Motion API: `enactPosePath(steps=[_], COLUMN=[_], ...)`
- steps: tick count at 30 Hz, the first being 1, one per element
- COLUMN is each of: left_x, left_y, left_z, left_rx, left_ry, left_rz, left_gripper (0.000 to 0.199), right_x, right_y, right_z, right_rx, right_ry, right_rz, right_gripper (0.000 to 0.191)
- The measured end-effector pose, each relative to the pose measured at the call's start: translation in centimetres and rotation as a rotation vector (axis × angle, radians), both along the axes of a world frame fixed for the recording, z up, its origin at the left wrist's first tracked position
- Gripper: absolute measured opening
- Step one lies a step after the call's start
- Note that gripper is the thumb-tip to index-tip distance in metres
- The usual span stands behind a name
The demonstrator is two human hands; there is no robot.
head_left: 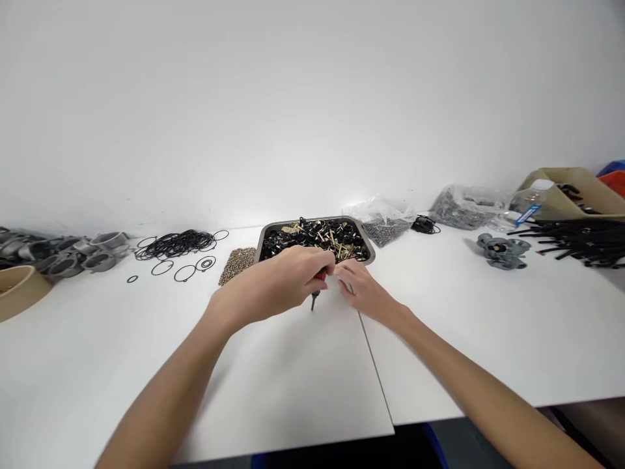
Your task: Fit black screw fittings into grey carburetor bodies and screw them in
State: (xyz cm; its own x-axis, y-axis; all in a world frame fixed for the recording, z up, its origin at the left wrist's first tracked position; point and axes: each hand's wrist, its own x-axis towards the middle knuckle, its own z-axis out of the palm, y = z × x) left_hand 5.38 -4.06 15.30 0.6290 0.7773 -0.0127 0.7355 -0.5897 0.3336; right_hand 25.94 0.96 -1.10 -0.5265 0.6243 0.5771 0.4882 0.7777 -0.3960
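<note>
My left hand (297,277) is curled round a small tool with a red part (321,275) at the fingers and a thin dark shaft (314,299) pointing down over the white table. My right hand (360,286) is close beside it on the right, its fingertips pressed together near the red part; whatever they pinch is too small to make out. Just behind both hands lies a metal tray (371,253) heaped with black and brass-coloured small parts (336,238).
Small brass pieces (237,264), black rings (178,245) and grey metal castings (100,260) lie left. Rightward are plastic bags (463,205), a grey casting (502,251), black tubes (586,241), a clear bottle (530,195) and a beige bin (556,174).
</note>
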Motion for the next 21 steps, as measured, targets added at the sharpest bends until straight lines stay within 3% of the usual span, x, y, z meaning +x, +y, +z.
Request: enactPosePath(steps=[3,8,17,21], left_x=[0.0,-0.4,0.4,0.5], left_y=[0.4,0.8,1.3,1.3], left_z=[-0.3,-0.7,-1.2,-1.2], left_rx=[0.012,0.017,0.027,0.039], left_ry=[0.007,0.079,0.143,0.198], left_rz=[0.007,-0.008,-0.012,0.046], left_gripper=[0.012,0.014,0.014,0.017], right_x=[0.5,0.0,-0.5,-0.5], right_y=[-0.1,-0.7,-1.1,-1.2], right_z=[-0.6,-0.2,-0.8,-0.8], right_rx=[0.003,-0.005,-0.178,-0.244], right_ry=[0.102,0.228,0.139,0.037], right_rz=[0.014,0.003,0.083,0.086], right_gripper=[0.028,0.023,0.025,0.024])
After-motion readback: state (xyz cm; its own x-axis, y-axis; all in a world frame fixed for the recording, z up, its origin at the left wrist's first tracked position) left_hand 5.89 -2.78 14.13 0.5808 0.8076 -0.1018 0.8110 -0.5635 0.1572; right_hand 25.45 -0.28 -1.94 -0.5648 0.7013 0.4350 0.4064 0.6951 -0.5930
